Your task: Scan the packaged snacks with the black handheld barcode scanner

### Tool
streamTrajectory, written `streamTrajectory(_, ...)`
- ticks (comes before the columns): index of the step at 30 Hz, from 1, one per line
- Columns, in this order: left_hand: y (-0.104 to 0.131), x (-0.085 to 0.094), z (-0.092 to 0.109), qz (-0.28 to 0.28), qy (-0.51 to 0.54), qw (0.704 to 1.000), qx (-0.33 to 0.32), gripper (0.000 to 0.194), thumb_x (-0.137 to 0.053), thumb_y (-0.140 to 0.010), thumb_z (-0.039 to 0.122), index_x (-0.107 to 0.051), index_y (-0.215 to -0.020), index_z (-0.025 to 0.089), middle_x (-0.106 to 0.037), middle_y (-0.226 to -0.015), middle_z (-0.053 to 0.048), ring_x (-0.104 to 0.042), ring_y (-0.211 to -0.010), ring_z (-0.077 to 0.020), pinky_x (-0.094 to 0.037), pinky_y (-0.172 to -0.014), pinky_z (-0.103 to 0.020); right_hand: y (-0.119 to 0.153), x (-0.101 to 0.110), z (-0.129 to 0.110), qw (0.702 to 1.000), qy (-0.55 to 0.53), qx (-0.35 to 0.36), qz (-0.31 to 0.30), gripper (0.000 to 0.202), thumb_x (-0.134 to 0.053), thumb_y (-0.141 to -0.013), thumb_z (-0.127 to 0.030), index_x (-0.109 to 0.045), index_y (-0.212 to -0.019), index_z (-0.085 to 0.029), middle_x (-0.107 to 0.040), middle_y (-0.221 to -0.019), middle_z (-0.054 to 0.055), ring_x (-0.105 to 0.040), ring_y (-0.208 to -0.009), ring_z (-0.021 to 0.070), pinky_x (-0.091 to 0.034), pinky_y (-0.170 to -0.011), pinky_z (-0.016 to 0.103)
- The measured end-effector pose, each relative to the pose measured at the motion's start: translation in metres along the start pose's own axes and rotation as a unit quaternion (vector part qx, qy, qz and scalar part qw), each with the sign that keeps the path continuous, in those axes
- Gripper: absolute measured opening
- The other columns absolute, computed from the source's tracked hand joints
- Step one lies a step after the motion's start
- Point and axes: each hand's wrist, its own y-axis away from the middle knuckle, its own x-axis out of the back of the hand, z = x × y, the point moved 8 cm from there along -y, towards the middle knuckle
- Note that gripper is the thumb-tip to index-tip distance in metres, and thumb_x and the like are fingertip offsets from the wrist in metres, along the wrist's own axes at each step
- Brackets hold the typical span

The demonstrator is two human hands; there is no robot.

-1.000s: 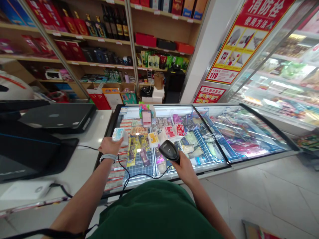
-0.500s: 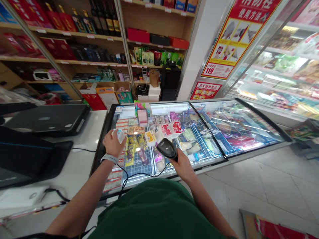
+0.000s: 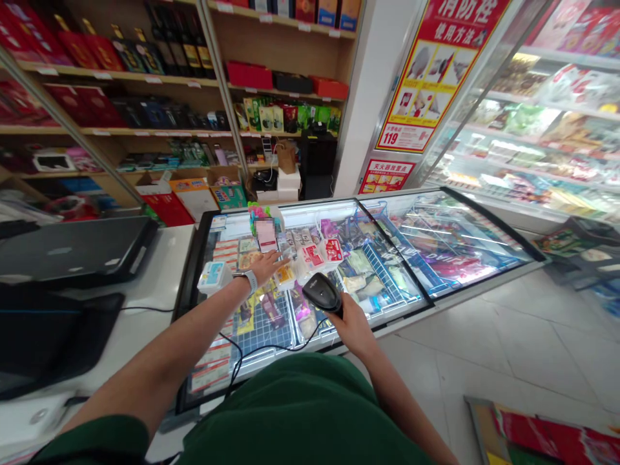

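Observation:
My right hand (image 3: 353,326) is wrapped round the grip of a black barcode scanner (image 3: 320,292), whose cable trails off to the left. My left hand (image 3: 264,267), with a pale watch on the wrist, stretches its fingers toward a clear tub with a yellow label (image 3: 285,275). Whether the fingertips touch that tub I cannot tell. Behind my left wrist, a white tub with a light-blue label (image 3: 213,275) stands on the left end of the freezer top. Red-labelled tubs (image 3: 311,256) sit just right of the yellow one.
Beneath the tubs is a glass-topped chest freezer (image 3: 387,303) with packaged food inside. A pink-and-white card stand with colourful trim (image 3: 266,234) is near its back edge. To the left, a counter (image 3: 167,278) carries black equipment (image 3: 72,248). Stocked shelves (image 3: 159,81) rise behind.
My left hand has let go of the blue-labelled tub at the left and moved right toward the yellow-labelled one. My right hand still holds the scanner. The view has turned slightly right.

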Motion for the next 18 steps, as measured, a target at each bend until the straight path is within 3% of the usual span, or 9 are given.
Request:
streamTrajectory(9,-0.017,-0.015,-0.004,-0.031,-0.004,0.999,-0.023,0.055,-0.038,-0.083,0.005,-0.055,-0.127,0.034,-0.053,-0.136,-0.009,-0.045,-0.128,-0.0266,-0.037,-0.096,-0.046,0.003,0.006,0.003,1.000,0.007,-0.021,0.005,0.013,-0.059,-0.081,-0.022,-0.053,-0.093,-0.018,-0.061,-0.091,0.006,-0.058,-0.086,0.0210,-0.042,-0.073,0.029)
streamTrajectory(14,-0.006,-0.012,-0.015,-0.040,-0.002,0.999,-0.014,0.047,-0.053,-0.077,0.011,-0.058,-0.120,0.028,-0.057,-0.130,-0.011,-0.050,-0.123,-0.0272,-0.037,-0.096,-0.044,0.002,0.002,0.001,1.000,0.006,-0.017,-0.002,0.013,-0.058,-0.082,-0.022,-0.052,-0.093,-0.019,-0.061,-0.091,0.005,-0.058,-0.086,0.0211,-0.041,-0.073,0.029)
streamTrajectory(18,0.012,0.000,-0.024,-0.038,0.000,0.999,0.013,0.055,-0.068,-0.063,0.017,-0.058,-0.116,0.025,-0.057,-0.129,-0.012,-0.050,-0.122,-0.0293,-0.030,-0.103,-0.047,0.000,-0.002,-0.001,1.000,0.008,-0.009,-0.008,0.014,-0.058,-0.082,-0.022,-0.053,-0.094,-0.018,-0.061,-0.093,0.006,-0.058,-0.088,0.0216,-0.041,-0.075,0.030)
